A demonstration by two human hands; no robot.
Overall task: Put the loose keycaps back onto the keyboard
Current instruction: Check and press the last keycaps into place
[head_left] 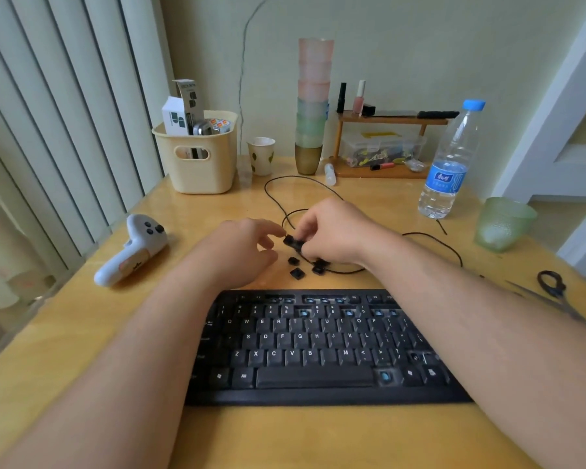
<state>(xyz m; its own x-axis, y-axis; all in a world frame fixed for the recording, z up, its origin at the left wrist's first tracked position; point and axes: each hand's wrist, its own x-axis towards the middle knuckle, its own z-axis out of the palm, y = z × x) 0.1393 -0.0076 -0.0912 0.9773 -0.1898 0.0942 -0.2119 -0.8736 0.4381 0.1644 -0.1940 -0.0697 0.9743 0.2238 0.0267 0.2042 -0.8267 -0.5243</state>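
— Where are our arms?
— Both forearms reach forward and angle inward, bare to the elbow.
— And the left hand (247, 247)?
— Palm down, fingers loosely curled, forefinger stretched toward the right.
— The right hand (332, 231)?
— Knuckles up, its fingertips pinching a keycap (293, 241), nearly meeting the left.

Two bare forearms enter from five and seven o'clock. The left hand (242, 252) and right hand (332, 231) wear no sleeves, rings, watch or gloves.
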